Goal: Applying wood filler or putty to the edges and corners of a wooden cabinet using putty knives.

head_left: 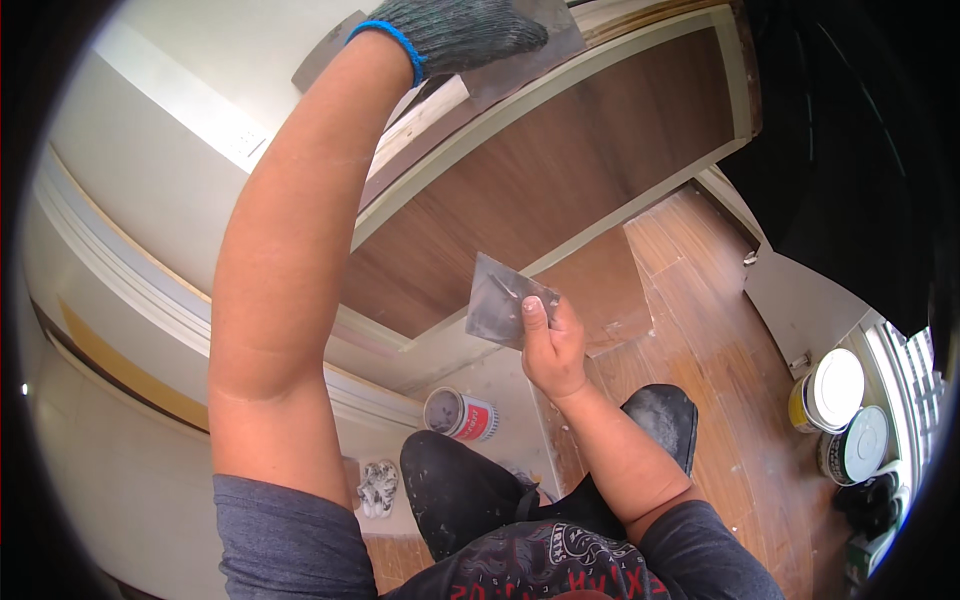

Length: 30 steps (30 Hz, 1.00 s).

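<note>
My left hand [455, 38], in a dark knit glove with a blue cuff, reaches up to the far edge of the view. Its fingers are closed over a flat grey metal plate [522, 62] that overlaps the top edge of the brown wood-grain panel [560, 160]; the grip itself is partly hidden. Bare and lower, my right hand [555, 350] pinches a thin square metal scraper blade [495, 300], thumb on top. White smears mark the thumb and the blade. This blade is held in front of the panel's pale lower border, tilted and apart from the other plate.
A tub [460, 415] with a red label stands by my knee, beside a crumpled spotted cloth [378, 488]. Two lidded buckets [836, 390] are at the right on the wood-plank floor [690, 300]. A brown sheet [600, 285] lies below the panel. Pale trim runs along the left.
</note>
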Available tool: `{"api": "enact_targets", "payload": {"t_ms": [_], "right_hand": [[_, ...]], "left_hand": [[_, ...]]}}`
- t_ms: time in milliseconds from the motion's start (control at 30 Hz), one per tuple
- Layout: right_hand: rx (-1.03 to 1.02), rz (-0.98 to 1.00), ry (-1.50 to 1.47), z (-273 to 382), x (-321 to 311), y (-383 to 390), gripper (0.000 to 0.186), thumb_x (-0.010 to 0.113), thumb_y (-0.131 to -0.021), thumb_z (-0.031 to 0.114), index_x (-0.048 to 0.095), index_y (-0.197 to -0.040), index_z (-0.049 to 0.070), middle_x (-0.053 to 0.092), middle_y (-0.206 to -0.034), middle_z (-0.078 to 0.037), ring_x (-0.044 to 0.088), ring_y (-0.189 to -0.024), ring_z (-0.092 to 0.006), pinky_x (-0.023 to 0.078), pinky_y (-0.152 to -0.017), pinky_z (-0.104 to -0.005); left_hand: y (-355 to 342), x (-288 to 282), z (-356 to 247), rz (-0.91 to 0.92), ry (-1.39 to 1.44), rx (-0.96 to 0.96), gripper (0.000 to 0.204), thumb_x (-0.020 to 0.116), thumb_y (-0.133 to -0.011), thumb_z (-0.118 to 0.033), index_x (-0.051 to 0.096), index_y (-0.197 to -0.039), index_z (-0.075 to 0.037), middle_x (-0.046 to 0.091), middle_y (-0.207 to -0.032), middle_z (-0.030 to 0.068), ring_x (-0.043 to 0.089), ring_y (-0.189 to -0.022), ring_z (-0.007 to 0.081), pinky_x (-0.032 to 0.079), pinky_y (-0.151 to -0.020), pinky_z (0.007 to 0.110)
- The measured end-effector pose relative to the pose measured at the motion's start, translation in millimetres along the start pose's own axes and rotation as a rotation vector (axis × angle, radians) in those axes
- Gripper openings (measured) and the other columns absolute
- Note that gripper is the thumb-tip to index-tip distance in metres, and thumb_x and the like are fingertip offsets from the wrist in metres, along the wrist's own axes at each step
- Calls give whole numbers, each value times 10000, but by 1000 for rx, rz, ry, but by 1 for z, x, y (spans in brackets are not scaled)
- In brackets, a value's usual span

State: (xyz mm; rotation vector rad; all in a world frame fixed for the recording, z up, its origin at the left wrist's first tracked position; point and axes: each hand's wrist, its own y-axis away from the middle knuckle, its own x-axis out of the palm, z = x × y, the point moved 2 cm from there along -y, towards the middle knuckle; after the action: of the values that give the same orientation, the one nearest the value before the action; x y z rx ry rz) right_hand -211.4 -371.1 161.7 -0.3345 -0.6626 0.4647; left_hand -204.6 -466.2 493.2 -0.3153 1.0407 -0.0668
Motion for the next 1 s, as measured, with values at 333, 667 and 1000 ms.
{"api": "enact_targets", "payload": {"t_ms": [333,667,1000], "right_hand": [[-11,15,19,-2,1,0,264,561,-1009,266,640,-1012,15,645,-789,-128,613,-705,-240,480,-666,-341],[-8,4,20,3,1,0,278,551,-1018,269,639,-1020,5,666,-818,-107,617,-730,-212,486,-685,-325],[-2,15,18,-5,3,0,266,553,-1018,260,635,-1016,7,667,-795,-103,619,-706,-208,487,-669,-325]], "left_hand": [[-7,6,6,3,-34,33,481,654,-792,-343,688,-1104,21,677,-1109,260,644,-1062,393,493,-957,434],[0,-19,23,-93,32,-78,489,690,-768,-348,700,-1088,21,708,-1005,243,686,-948,371,527,-897,410],[18,-6,28,34,169,-32,490,720,-754,-359,704,-1088,-2,707,-1035,233,683,-965,363,519,-896,405]]}}
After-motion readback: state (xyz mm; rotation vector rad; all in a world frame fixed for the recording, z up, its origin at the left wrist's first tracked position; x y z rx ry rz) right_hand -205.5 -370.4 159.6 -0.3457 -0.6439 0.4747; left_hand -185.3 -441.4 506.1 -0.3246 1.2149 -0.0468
